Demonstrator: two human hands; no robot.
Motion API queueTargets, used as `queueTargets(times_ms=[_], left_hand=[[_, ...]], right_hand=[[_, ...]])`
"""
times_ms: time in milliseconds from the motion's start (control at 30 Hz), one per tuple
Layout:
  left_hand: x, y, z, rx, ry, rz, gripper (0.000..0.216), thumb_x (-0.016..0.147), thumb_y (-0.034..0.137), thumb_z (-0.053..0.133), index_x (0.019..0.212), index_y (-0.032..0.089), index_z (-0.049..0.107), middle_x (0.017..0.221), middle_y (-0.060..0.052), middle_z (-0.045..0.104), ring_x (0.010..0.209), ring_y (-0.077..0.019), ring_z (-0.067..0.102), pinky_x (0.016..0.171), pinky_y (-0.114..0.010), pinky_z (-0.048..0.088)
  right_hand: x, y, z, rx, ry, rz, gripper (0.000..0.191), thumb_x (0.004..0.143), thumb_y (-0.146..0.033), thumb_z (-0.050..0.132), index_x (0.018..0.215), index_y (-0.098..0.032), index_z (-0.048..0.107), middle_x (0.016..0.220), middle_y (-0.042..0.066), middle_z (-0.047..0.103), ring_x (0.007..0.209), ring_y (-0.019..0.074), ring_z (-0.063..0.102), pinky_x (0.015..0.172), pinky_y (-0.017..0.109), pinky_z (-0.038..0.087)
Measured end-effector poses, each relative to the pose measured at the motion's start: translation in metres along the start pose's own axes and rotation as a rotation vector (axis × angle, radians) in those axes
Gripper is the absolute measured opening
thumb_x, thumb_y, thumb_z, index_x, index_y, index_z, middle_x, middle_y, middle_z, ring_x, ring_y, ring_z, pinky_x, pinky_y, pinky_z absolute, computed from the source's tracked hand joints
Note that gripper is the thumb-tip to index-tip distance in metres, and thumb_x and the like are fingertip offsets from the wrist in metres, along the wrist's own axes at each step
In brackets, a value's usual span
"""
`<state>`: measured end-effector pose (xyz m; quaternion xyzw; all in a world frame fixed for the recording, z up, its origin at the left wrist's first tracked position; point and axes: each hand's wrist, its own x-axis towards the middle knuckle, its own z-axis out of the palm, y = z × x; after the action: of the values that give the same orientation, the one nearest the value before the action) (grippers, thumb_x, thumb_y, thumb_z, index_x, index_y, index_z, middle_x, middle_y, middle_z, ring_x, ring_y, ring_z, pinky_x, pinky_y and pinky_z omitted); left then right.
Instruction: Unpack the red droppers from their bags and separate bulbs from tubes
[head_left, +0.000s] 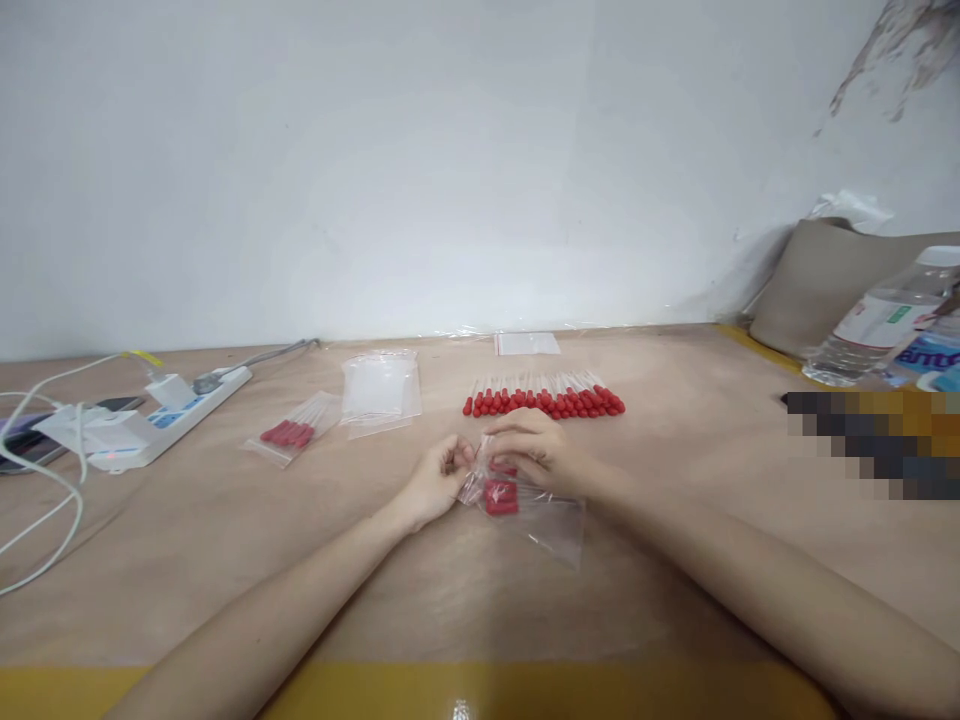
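Observation:
A clear plastic zip bag (551, 525) with several red-tipped sticks (501, 497) inside lies in front of me on the table. My left hand (442, 475) pinches the bag's left end. On the same end, from above, my right hand (544, 450) has its fingers closed, covering part of the red tips. Just behind my hands, a row of many more red-tipped white sticks (544, 400) lies side by side, red ends towards me. To the left lies another clear bag (292, 430) holding several of these sticks.
Flat clear bags (381, 390) lie stacked left of the stick row, and one white bag (527, 344) lies by the wall. A power strip (172, 415) with plugs and white cables occupies the left. At the right stand a water bottle (874, 325) and a grey-brown roll (799, 285).

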<state>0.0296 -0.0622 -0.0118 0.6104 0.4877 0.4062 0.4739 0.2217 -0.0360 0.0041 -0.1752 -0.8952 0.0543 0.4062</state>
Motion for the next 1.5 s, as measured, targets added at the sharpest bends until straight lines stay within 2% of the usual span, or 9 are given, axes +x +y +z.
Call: queueTargets(times_ms=[67,167,333,467,767,900,1000,1233,1500], left_hand=[[0.001,-0.004,0.0,0.088,-0.002,0.02,0.006,0.067,0.015,0.057,0.072,0.013,0.059,0.059,0.003,0.058,0.049,-0.0077,0.049,0.049,-0.018,0.037],[0.003,-0.009,-0.001,0.186,-0.002,0.018,0.017,0.071,0.015,0.051,0.078,0.013,0.066,0.067,-0.002,0.064,0.055,-0.0113,0.054,0.053,-0.021,0.04],[-0.004,-0.006,-0.006,0.407,0.029,0.144,0.018,0.072,0.018,0.053,0.08,0.016,0.069,0.074,-0.003,0.061,0.064,-0.0136,0.054,0.059,-0.023,0.041],[-0.01,0.005,-0.01,0.587,-0.041,0.293,0.016,0.074,0.022,0.055,0.079,0.019,0.069,0.081,-0.003,0.053,0.076,-0.0149,0.051,0.069,-0.026,0.041],[-0.012,0.013,-0.007,0.352,-0.341,0.193,0.032,0.075,0.033,0.058,0.103,0.016,0.06,0.078,-0.003,0.056,0.068,-0.0122,0.05,0.062,-0.022,0.041],[-0.012,0.015,-0.004,0.462,-0.31,0.229,0.041,0.068,0.036,0.065,0.105,0.019,0.059,0.078,-0.001,0.049,0.064,-0.0105,0.045,0.055,-0.02,0.039],[-0.017,0.019,0.0,0.557,-0.28,0.291,0.031,0.073,0.035,0.059,0.1,0.019,0.06,0.085,-0.003,0.048,0.065,-0.0112,0.047,0.054,-0.02,0.04],[-0.021,0.014,0.004,0.788,-0.242,0.527,0.025,0.087,0.026,0.039,0.106,0.019,0.053,0.108,-0.009,0.051,0.099,-0.0201,0.048,0.089,-0.033,0.037],[-0.013,0.011,0.001,0.772,-0.252,0.585,0.025,0.088,0.026,0.037,0.101,0.02,0.058,0.104,-0.008,0.055,0.094,-0.0187,0.052,0.086,-0.028,0.039]], right_hand=[[-0.007,-0.005,-0.01,0.042,0.016,0.135,0.023,0.085,-0.026,0.045,0.103,-0.021,0.058,0.098,0.008,0.059,0.089,0.0145,0.053,0.075,0.029,0.043],[-0.025,-0.013,-0.022,0.022,-0.051,0.336,0.022,0.081,-0.03,0.051,0.097,-0.02,0.06,0.079,0.004,0.056,0.068,0.0117,0.052,0.061,0.024,0.042],[-0.052,-0.019,-0.024,0.015,-0.168,0.481,0.025,0.069,-0.035,0.065,0.088,-0.019,0.063,0.075,0.001,0.054,0.062,0.0107,0.05,0.057,0.023,0.04],[-0.056,-0.017,-0.02,-0.022,-0.142,0.502,0.018,0.073,-0.031,0.061,0.087,-0.018,0.062,0.077,0.003,0.055,0.063,0.0111,0.051,0.06,0.025,0.042],[-0.059,-0.015,-0.014,-0.156,-0.099,0.482,0.017,0.079,-0.032,0.053,0.086,-0.018,0.06,0.075,0.004,0.053,0.061,0.0118,0.05,0.058,0.025,0.041],[-0.06,-0.012,-0.01,-0.175,-0.08,0.466,0.018,0.082,-0.032,0.049,0.087,-0.018,0.059,0.077,0.005,0.055,0.064,0.013,0.052,0.06,0.026,0.042],[-0.059,-0.012,-0.011,-0.161,-0.077,0.477,0.018,0.082,-0.032,0.049,0.086,-0.017,0.059,0.076,0.005,0.055,0.065,0.0131,0.051,0.06,0.026,0.042],[-0.06,-0.012,-0.021,-0.017,-0.138,0.503,0.034,0.071,-0.039,0.063,0.098,-0.018,0.059,0.08,0.003,0.051,0.064,0.0116,0.049,0.059,0.026,0.043],[-0.059,-0.009,-0.023,0.047,-0.179,0.552,0.037,0.068,-0.036,0.066,0.1,-0.019,0.059,0.083,0.003,0.05,0.066,0.0116,0.048,0.058,0.025,0.042]])
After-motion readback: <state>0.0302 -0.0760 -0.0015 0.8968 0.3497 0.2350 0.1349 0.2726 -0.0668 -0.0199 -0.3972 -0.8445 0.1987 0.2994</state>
